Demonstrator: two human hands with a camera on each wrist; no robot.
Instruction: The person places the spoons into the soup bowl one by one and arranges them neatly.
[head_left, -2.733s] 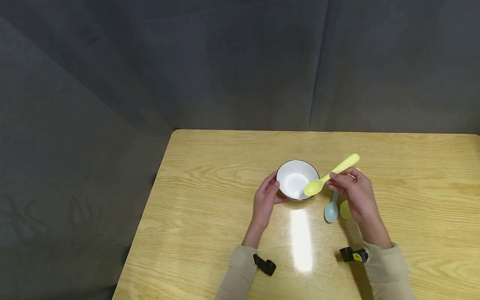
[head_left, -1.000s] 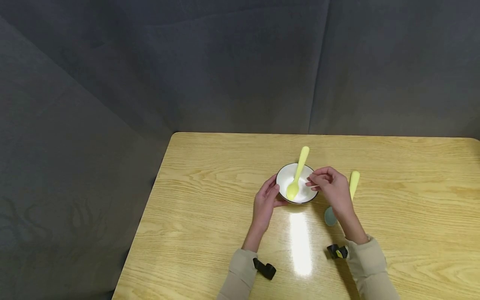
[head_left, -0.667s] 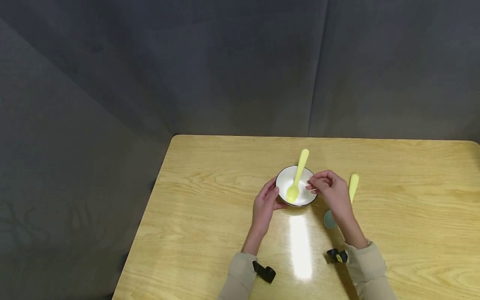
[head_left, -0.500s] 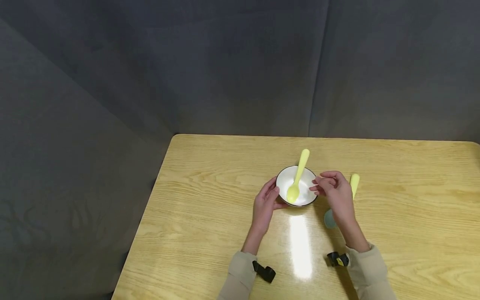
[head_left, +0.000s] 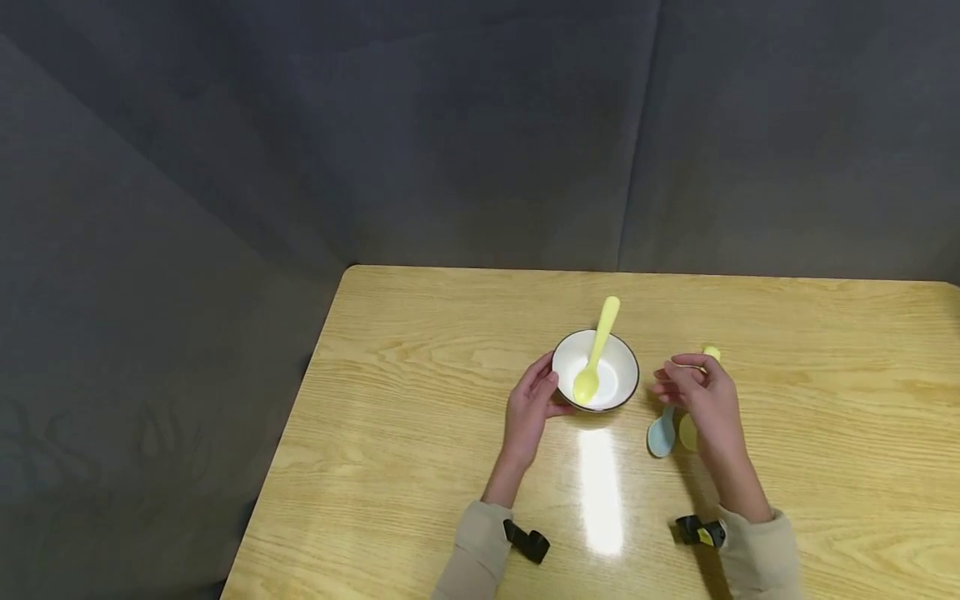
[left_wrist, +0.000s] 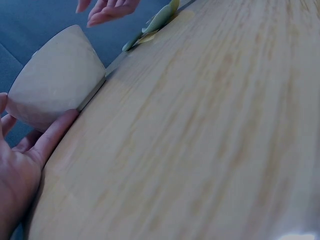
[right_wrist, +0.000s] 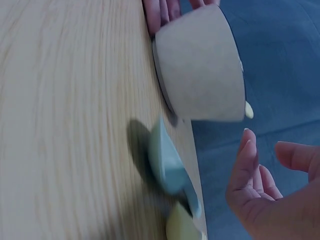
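Note:
A white bowl (head_left: 619,373) with a dark rim stands on the table. My left hand (head_left: 527,412) grips its left side, thumb at the rim and fingers low along the wall (left_wrist: 60,75). Inside the bowl leans a yellow spoon (head_left: 602,340), its handle jutting past the far rim. To the right of the bowl, my right hand (head_left: 708,400) hovers with loosely bent fingers and nothing between thumb and fingertips. Beneath it lie a light blue spoon (head_left: 662,435) and a second yellow spoon (head_left: 687,433), partly hidden by the hand; both also show in the right wrist view.
The wooden table (head_left: 420,417) extends to both sides, with its back edge behind the bowl. A dark grey curtain (head_left: 480,150) hangs beyond it. Each sleeve carries a black wrist camera, such as the left one (head_left: 528,542).
The yellow spoon went from my right hand into the bowl and was let go. My right hand then drew back to the right, over the other spoons. My left hand stays on the bowl.

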